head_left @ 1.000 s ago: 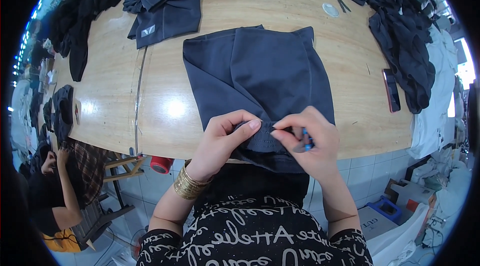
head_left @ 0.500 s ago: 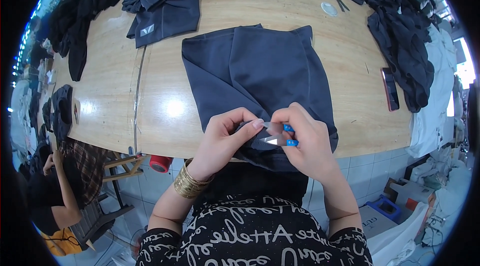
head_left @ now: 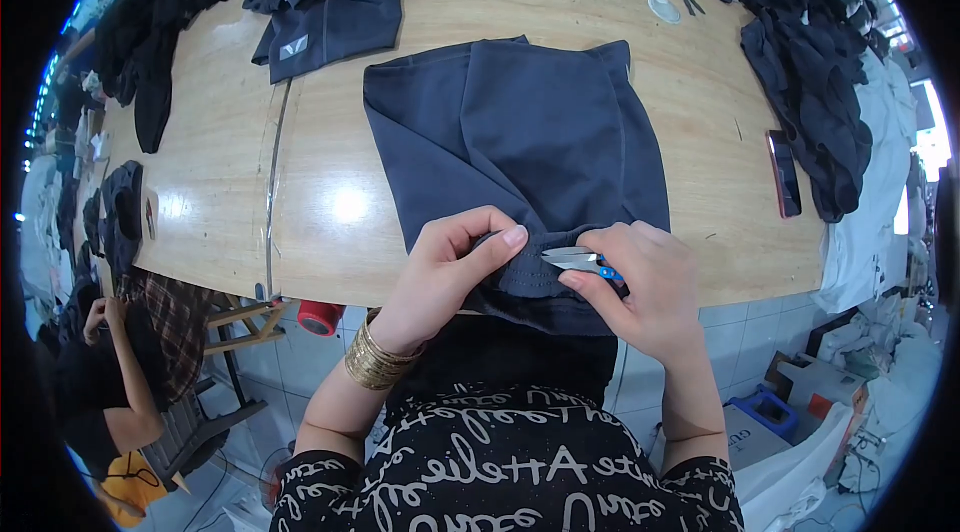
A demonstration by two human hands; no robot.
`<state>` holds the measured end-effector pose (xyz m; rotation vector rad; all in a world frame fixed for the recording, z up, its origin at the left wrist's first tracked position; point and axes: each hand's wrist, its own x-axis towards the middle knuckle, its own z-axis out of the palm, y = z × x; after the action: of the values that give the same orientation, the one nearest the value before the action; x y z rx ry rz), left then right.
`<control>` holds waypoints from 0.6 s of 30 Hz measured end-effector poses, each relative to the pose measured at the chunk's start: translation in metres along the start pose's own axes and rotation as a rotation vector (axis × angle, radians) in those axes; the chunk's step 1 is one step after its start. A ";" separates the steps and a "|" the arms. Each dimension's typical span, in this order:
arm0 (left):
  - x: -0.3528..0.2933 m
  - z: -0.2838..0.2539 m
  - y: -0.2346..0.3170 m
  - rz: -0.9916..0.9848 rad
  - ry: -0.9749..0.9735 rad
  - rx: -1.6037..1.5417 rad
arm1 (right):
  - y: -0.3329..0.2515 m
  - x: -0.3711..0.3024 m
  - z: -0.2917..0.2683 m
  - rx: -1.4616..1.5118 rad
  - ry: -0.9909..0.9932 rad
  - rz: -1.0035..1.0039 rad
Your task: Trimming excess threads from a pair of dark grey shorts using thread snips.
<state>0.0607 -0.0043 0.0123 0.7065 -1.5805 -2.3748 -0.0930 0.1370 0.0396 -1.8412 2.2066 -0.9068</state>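
Note:
A dark blue-grey garment lies spread on the table in front of me, its stitched waistband gathered at the near edge. My left hand pinches that band between thumb and fingers. In my right hand is a pair of small thread snips with blue on the handle. Their blades point left, just over the stitching, and look nearly closed. My right fingers also rest against the cloth. Part of the handle is hidden in my palm.
The wooden table has a seam on its left. A phone and dark garments lie at right, more folded garments at the far left. A white disc sits far right. At lower left another person's hands are at work.
The snips' blades, spread apart before, have come together and shifted slightly right with my right hand. My left hand keeps its pinch, and more of the stitched band shows.

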 end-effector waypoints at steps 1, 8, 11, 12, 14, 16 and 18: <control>0.000 0.000 0.001 -0.012 -0.005 -0.012 | 0.000 0.000 0.000 0.001 -0.001 0.002; 0.000 0.001 0.001 0.007 -0.011 0.007 | -0.004 0.003 0.001 -0.068 0.012 -0.036; 0.001 0.001 0.000 0.008 -0.005 0.008 | -0.004 0.004 0.000 -0.083 0.006 -0.048; 0.001 0.001 0.000 0.008 -0.006 0.008 | -0.004 0.004 0.000 -0.092 0.001 -0.054; 0.000 0.000 0.002 -0.012 -0.015 0.023 | -0.003 0.004 0.001 -0.088 0.016 -0.066; 0.001 0.002 0.003 -0.009 -0.015 0.010 | -0.001 0.004 0.003 -0.082 0.031 -0.081; 0.001 0.002 0.003 -0.006 -0.016 -0.002 | -0.001 0.003 0.004 -0.080 0.042 -0.064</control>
<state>0.0586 -0.0045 0.0153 0.6942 -1.5847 -2.3920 -0.0908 0.1325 0.0378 -1.9569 2.2518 -0.8880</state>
